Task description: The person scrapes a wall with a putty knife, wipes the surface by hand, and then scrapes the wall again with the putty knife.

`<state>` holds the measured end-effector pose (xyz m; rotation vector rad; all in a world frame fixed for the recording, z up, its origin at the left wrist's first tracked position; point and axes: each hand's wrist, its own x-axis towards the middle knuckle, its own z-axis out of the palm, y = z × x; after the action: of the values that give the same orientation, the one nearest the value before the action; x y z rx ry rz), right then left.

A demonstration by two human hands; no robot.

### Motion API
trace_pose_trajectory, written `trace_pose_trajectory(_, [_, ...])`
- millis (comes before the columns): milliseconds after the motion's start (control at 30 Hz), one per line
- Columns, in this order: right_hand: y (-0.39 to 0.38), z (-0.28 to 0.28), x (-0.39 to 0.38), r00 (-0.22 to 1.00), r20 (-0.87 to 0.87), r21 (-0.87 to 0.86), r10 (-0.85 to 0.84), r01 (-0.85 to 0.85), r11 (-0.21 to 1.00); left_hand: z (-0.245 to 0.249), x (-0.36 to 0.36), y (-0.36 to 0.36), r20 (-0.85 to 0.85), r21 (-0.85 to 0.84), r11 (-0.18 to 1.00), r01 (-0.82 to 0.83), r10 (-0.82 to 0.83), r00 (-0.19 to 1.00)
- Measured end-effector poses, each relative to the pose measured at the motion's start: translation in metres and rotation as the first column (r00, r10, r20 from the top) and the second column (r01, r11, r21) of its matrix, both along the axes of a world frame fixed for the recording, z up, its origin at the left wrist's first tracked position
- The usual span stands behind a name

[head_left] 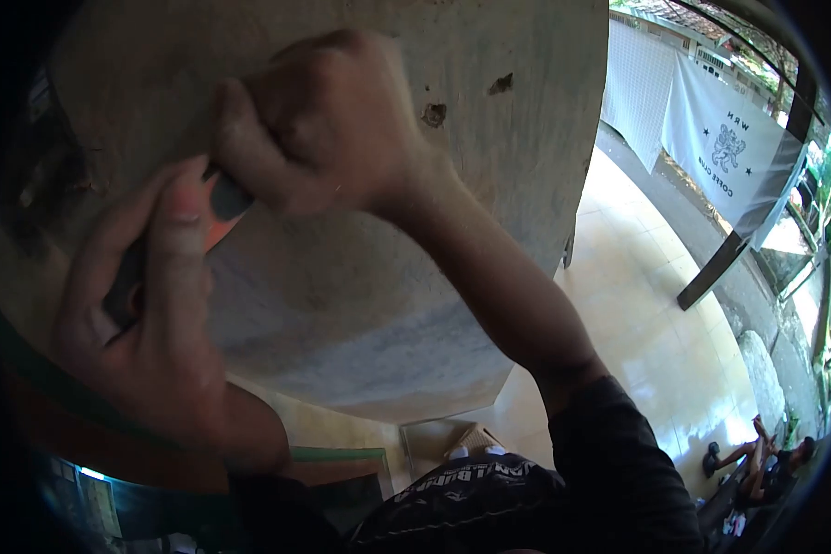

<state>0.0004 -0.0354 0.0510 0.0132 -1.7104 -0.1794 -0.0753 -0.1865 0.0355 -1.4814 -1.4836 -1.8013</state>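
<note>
An orange and black hand tool (223,220) is gripped in my left hand (171,305), whose thumb presses along its side and whose fingers wrap behind it. Much of the tool is hidden by the hand, so its kind does not show. My right hand (337,129) is closed in a fist, blurred by motion, right at the dark upper end of the tool; what its fingers hold is hidden. Both hands are raised in front of a worn, stained wall panel (480,240) that has chipped holes.
Pale floor tiles (628,277) stretch to the right of the panel. Beyond them a white printed banner (720,138) hangs by a dark post (711,270). A person (766,475) sits at the lower right. A green-edged board (342,457) stands at lower left.
</note>
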Motion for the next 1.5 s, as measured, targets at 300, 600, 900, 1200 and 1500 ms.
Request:
trace_pose_trajectory(300, [0.011, -0.007, 0.001, 0.991, -0.127, 0.117, 0.048, -0.034, 0.993, -0.004, -0.005, 0.015, -0.114, 0.091, 0.994, 0.066, -0.055, 0.992])
trace_pose_trajectory(600, [0.007, -0.011, -0.012, 0.992, -0.124, 0.175, 0.016, 0.006, 0.985, -0.014, -0.009, 0.010, -0.177, 0.175, 0.977, 0.121, -0.089, 0.980])
trace_pose_trajectory(900, [-0.019, -0.012, -0.003, 0.996, -0.083, 0.094, 0.015, -0.007, 0.996, -0.008, 0.005, -0.013, -0.015, 0.078, 0.997, 0.017, -0.015, 1.000])
trace_pose_trajectory(1200, [0.009, -0.023, 0.005, 1.000, 0.001, 0.048, -0.014, 0.014, 0.999, -0.026, 0.004, 0.013, -0.128, 0.097, 0.987, 0.127, -0.114, 0.985])
trace_pose_trajectory(1500, [0.009, -0.026, -0.013, 0.999, -0.019, 0.086, -0.035, 0.037, 0.996, -0.023, -0.016, 0.027, 0.227, 0.012, 0.998, -0.058, 0.054, 0.972])
